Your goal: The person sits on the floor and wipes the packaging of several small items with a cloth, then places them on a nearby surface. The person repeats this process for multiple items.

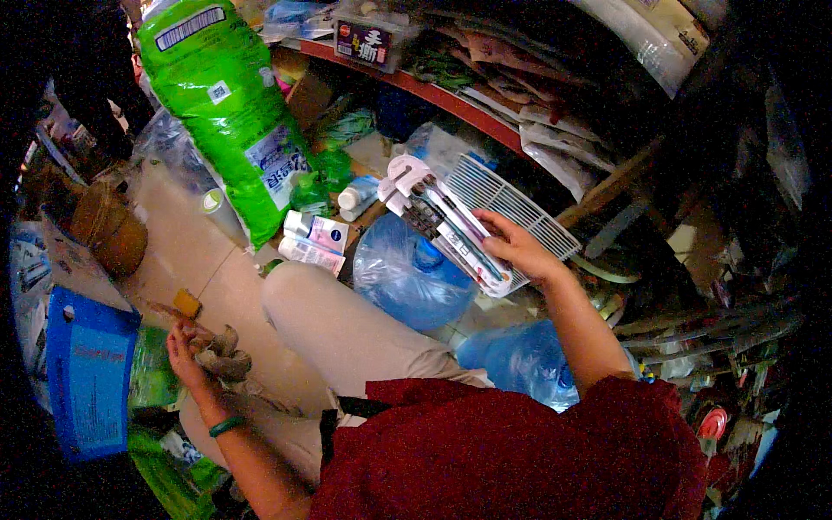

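Observation:
My right hand (pixel 510 244) grips a stack of slim carded packages (pixel 448 224), perhaps toothbrushes, with rounded white ends. The stack is held tilted above a large clear-blue water jug (pixel 416 270) and in front of a white slatted grille (pixel 513 208). At the lower left, my left hand (pixel 185 354) is closed on a crumpled grey-brown cloth (pixel 224 357) over the tiled floor. Its fingertips are partly blurred. White and pink tubes (pixel 315 237) stand by my knee, near a white-capped bottle (pixel 354 195).
A tall bright-green bag (pixel 227 117) leans ahead. Behind the jug runs a red-edged shelf (pixel 416 84) with a labelled plastic tub (pixel 364 42). A second blue jug (pixel 520 361) lies by my right arm. A blue carton (pixel 94 377) and a brown pot (pixel 110 224) are at left.

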Available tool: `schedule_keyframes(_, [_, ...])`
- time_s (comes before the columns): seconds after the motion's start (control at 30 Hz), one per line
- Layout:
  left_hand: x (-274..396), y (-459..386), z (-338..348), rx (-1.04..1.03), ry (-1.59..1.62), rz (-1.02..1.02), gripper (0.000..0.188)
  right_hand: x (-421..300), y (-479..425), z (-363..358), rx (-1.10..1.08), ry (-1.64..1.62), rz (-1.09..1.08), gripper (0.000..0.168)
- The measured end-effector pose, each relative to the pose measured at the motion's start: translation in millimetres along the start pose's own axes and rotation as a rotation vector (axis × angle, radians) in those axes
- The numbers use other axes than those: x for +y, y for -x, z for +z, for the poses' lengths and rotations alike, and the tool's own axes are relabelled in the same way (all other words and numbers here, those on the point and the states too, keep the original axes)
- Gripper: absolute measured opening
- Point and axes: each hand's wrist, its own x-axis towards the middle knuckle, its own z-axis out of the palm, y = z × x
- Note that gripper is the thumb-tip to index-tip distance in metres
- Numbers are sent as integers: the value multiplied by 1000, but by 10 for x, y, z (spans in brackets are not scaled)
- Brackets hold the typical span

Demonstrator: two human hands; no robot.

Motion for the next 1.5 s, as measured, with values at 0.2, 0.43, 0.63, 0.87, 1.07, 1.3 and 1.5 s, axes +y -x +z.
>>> schedule_keyframes(0.2, [-338,-187,-223,-63,9,-14,30,-91,-47,29,257,374,-131,59])
schedule_keyframes(0.43, [75,145,106,-1,104,-18,28,-889,70,1167,92,442,-687,47])
schedule_keyframes(0.63, [579,449,254,43,192,-10,28,-749,-419,2652,-381,302,-761,60])
schedule_keyframes(0.87, [815,576,195,53,373,-38,22,-930,-589,3332,-566,170,-639,54])
schedule_keyframes(1.07, [1300,506,-327,121,-20,256,17,-746,-1287,3628,-590,-286,-488,35])
schedule_keyframes(1.3, [2246,215,-1354,501,-105,451,17,-685,-1763,3775,-457,-130,-343,30])
schedule_keyframes(1.5, [2661,-293,-2080,462,-300,504,19,-682,-1812,4104,-390,-59,-369,28])
